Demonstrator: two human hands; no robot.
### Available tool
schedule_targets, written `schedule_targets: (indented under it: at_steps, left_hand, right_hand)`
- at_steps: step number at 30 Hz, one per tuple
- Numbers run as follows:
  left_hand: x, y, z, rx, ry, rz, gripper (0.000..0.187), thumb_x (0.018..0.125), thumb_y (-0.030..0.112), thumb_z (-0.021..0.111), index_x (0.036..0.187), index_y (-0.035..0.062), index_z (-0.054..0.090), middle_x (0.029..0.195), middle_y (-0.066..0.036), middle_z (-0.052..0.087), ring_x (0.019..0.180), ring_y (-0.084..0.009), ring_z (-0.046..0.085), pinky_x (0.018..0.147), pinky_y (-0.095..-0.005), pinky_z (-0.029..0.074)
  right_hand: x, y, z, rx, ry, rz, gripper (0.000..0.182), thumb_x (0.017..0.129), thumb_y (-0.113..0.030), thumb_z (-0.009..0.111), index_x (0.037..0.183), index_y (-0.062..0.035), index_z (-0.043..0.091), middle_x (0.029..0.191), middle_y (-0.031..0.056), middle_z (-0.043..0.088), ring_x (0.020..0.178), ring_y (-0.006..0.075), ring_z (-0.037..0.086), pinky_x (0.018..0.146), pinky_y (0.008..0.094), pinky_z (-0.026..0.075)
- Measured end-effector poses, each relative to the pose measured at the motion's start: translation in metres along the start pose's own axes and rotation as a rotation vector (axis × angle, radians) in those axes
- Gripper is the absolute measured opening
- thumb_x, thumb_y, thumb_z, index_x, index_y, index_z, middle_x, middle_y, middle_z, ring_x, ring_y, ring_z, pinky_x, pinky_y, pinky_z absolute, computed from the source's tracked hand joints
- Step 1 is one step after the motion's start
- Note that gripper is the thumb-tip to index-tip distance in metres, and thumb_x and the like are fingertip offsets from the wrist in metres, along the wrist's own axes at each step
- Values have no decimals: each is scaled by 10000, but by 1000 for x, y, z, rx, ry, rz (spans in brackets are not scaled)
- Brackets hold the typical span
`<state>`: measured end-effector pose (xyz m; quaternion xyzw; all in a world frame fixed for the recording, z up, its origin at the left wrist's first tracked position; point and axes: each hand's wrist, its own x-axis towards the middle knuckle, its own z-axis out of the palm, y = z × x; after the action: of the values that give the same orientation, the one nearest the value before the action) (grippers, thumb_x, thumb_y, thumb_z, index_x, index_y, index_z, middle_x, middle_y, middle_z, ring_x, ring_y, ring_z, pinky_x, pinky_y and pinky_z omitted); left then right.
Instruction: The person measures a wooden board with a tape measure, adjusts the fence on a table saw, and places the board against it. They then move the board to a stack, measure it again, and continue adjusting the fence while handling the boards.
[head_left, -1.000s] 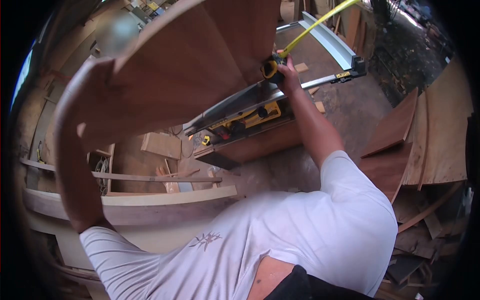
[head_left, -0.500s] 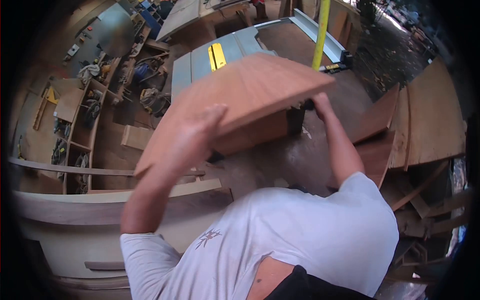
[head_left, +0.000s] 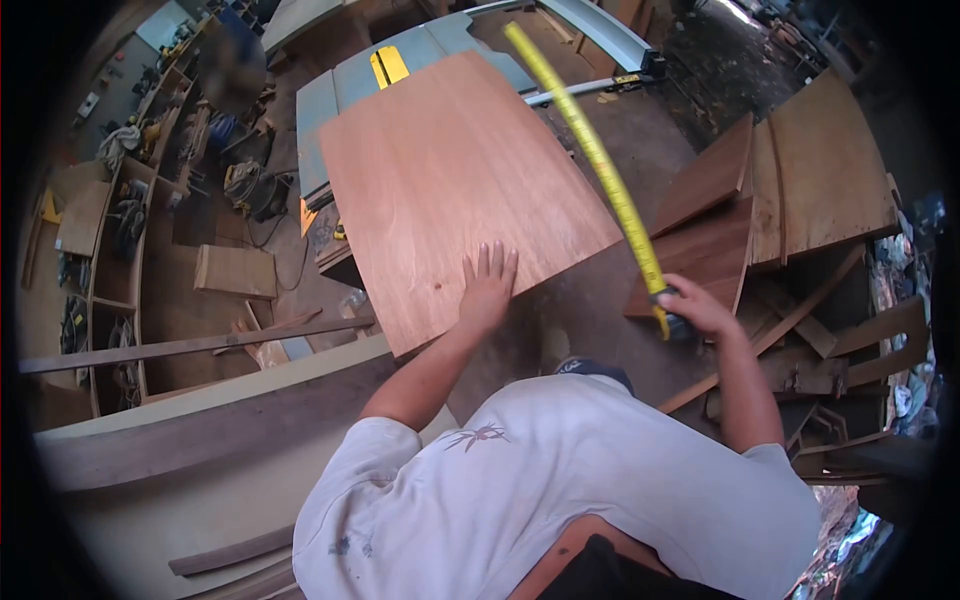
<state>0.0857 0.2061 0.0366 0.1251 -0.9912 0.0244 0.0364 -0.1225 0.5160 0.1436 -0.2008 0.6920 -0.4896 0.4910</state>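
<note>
A large reddish plywood panel (head_left: 450, 170) lies in front of me, its far edge over the grey saw table (head_left: 440, 38). My left hand (head_left: 487, 285) rests flat on the panel near its front edge, fingers spread. Off the panel's right side, my right hand (head_left: 700, 308) is closed around a tape measure (head_left: 676, 322). Its yellow blade (head_left: 590, 150) is extended, slanting up and away to the left, with the far end above the saw table's right part.
Shelves with tools (head_left: 125, 230) stand at the left. A long board (head_left: 200, 440) crosses the lower left. Leaning sheets (head_left: 825, 170) and scrap wood (head_left: 800, 370) are at the right. A yellow saw insert (head_left: 388, 67) shows beyond the panel.
The panel has gone from tilted and raised to lying flatter. My left hand has moved right and now lies open on it. My right hand has left the panel's edge and moved nearer with the tape.
</note>
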Motion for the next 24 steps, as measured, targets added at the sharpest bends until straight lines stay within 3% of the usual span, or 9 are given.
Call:
schedule_targets:
  at_steps: [3,8,11,15,17,19,21,24]
  left_hand:
    - [-1,1,-3,2,-32,-13,653,842,94,502,1449,63,261,1490,-221,249,1371,-431,249,1062,-641,206]
    - [3,0,0,26,-51,-2,665,835,94,511,1450,59,261,1488,-214,255,1368,-424,256,1059,-637,215]
    - [-1,-2,6,44,-17,19,680,826,95,522,1451,53,257,1483,-218,259,1366,-427,257,1055,-637,223]
    - [7,-3,1,-1,-17,49,653,834,111,512,1438,27,276,1468,-248,269,1356,-458,254,1046,-650,222]
    - [2,-6,-4,-23,-50,93,643,838,114,506,1433,18,282,1464,-261,269,1352,-474,249,1044,-657,217]
    - [4,-7,-4,-28,-57,80,623,852,128,493,1426,0,287,1458,-283,266,1346,-500,237,1039,-667,211]
    - [4,-7,-3,-41,-51,95,624,853,128,491,1427,-2,285,1459,-287,261,1347,-505,232,1039,-668,210]
    - [5,-7,-1,-19,-60,98,625,854,127,489,1428,-5,282,1458,-292,259,1345,-507,232,1038,-670,207]
  right_hand:
    - [54,-13,43,112,-122,43,334,882,-282,619,1115,-49,564,909,27,596,821,108,572,734,276,469]
    - [162,-29,59,24,-84,-7,277,879,-314,591,986,-59,613,834,10,588,729,93,542,647,272,442]
    - [172,-47,50,-36,10,68,254,898,-305,585,984,-68,615,850,4,610,730,84,570,648,251,472]
    - [167,-42,26,-218,109,69,405,862,-326,626,1120,-15,601,908,44,635,757,110,593,684,258,489]
    - [156,-41,25,-157,94,141,460,835,-321,650,1160,-1,587,931,60,639,793,115,595,698,264,489]
    - [152,-42,24,-336,174,34,449,826,-300,649,1150,3,587,926,64,636,811,114,589,709,270,484]
    - [156,-45,25,-278,154,69,435,813,-280,650,1142,-1,587,924,69,634,821,122,587,722,275,481]
    - [172,-39,21,-427,193,-26,422,787,-282,651,1114,-20,597,912,67,633,822,133,587,726,291,481]
